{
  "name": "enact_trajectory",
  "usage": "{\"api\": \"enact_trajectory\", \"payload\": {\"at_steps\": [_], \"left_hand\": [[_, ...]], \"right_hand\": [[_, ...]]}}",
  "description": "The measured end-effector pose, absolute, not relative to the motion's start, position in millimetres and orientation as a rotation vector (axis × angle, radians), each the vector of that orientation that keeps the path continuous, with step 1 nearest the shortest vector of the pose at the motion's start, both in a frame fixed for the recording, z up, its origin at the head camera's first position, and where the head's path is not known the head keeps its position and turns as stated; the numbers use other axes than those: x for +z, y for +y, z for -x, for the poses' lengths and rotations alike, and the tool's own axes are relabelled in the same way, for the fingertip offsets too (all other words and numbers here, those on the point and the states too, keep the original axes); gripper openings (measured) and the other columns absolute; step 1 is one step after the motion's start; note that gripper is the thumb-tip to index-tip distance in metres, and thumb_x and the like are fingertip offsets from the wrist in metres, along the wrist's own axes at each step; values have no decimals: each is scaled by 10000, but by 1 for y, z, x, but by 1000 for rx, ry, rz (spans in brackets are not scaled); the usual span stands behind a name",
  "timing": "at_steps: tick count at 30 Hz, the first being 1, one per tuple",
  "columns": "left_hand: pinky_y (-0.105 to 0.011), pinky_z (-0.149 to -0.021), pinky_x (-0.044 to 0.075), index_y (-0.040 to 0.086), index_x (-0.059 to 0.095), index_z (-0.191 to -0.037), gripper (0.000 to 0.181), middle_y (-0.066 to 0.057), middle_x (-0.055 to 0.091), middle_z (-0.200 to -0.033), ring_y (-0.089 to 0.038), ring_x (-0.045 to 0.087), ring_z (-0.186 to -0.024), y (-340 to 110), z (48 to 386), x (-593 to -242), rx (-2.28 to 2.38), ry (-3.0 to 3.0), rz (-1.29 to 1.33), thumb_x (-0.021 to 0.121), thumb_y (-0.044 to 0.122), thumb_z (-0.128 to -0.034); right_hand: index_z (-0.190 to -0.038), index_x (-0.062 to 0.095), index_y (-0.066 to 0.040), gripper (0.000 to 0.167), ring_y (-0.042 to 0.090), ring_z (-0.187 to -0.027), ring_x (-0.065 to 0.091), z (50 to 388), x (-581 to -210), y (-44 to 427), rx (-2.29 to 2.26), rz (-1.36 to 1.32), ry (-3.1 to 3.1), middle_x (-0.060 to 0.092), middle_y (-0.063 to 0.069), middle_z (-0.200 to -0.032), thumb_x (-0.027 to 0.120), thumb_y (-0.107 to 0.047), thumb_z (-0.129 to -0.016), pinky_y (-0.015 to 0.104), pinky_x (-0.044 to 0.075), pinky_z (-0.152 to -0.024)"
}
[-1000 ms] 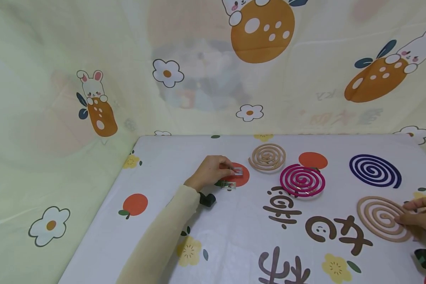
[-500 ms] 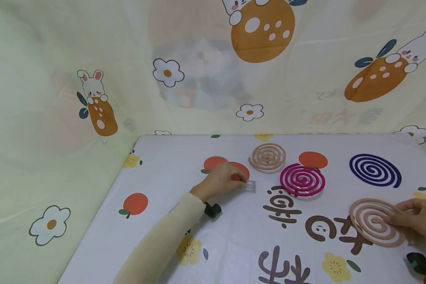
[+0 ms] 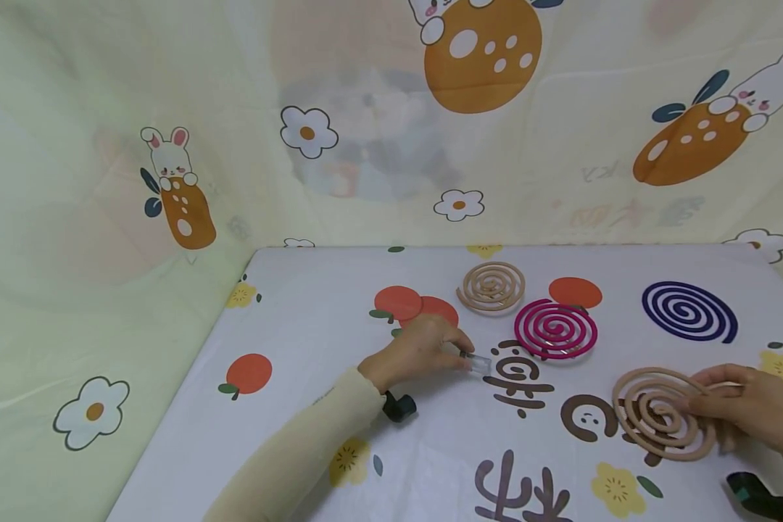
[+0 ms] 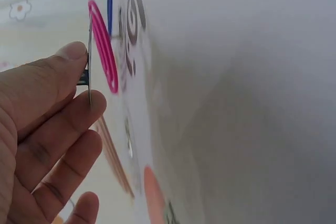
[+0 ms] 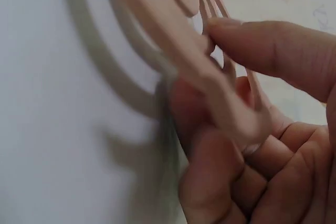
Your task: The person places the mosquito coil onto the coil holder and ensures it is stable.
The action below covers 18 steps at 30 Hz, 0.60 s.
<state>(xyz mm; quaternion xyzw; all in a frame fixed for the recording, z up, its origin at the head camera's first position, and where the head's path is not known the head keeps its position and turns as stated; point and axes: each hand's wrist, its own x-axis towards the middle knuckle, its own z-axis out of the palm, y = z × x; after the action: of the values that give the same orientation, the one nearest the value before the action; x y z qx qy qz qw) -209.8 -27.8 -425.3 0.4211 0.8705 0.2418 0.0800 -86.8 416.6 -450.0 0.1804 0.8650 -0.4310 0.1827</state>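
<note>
My left hand (image 3: 417, 355) pinches a small thin metal mosquito coil stand (image 3: 478, 363) between thumb and fingers, just above the cloth. The left wrist view shows the stand (image 4: 90, 72) edge-on, with a dark bit beside it. At the right, my right hand (image 3: 750, 406) grips a tan mosquito coil (image 3: 660, 411) by its edge, tilted and raised off the table. Up close, the thumb presses one side of the coil (image 5: 184, 56) and fingers curl behind it. A pink mosquito coil (image 3: 557, 328) lies between and beyond the hands.
Another tan coil (image 3: 492, 286) sits farther back, left of the pink one. A dark blue coil (image 3: 685, 312) is at the back right. A small shiny piece (image 4: 129, 140) lies on the cloth. A printed curtain (image 3: 365, 181) hangs behind the table (image 3: 287, 304).
My left hand has lifted the stand off the orange print and carried it right and nearer. My right hand has brought the tan coil leftward and tilted it; the two hands are closer together.
</note>
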Motion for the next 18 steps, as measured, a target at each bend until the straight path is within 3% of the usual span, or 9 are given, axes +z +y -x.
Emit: {"api": "enact_trajectory", "payload": {"at_steps": [4, 8, 13, 18], "left_hand": [[-139, -723, 424, 199, 838, -1071, 219, 150, 755, -931, 8, 570, -815, -25, 200, -427, 733, 2572, -1273, 872, 280, -870], [-110, -717, 457, 176, 839, -1062, 215, 153, 775, -934, 73, 596, -820, -22, 194, -431, 792, 2519, -1250, 876, 254, -865], [-108, -701, 453, 160, 837, -1053, 206, 143, 782, -936, 68, 578, -800, -20, 185, -438, 812, 2493, -1236, 878, 223, -861], [-112, -697, 408, 188, 834, -1047, 194, 155, 770, -919, 40, 530, -773, -18, 172, -443, 753, 2531, -1280, 874, 251, -868]], "right_hand": [[-1344, 408, 173, 575, 211, -661, 624, 87, -452, 408, -1278, -479, 2394, 746, 18, -862, 696, -183, -995, 345, 532, -574], [-1431, 346, 175, 671, 178, -753, 634, 88, -456, 400, -1364, -439, 2333, 751, 18, -959, 711, -189, -1002, 334, 549, -625], [-1512, 307, 130, 756, 168, -822, 635, 88, -458, 391, -1464, -397, 2257, 743, -5, -1036, 744, -186, -984, 339, 556, -671], [-1525, 314, 123, 711, 148, -905, 681, 86, -461, 383, -1563, -319, 2196, 731, -28, -1102, 715, -114, -988, 369, 613, -761]]}}
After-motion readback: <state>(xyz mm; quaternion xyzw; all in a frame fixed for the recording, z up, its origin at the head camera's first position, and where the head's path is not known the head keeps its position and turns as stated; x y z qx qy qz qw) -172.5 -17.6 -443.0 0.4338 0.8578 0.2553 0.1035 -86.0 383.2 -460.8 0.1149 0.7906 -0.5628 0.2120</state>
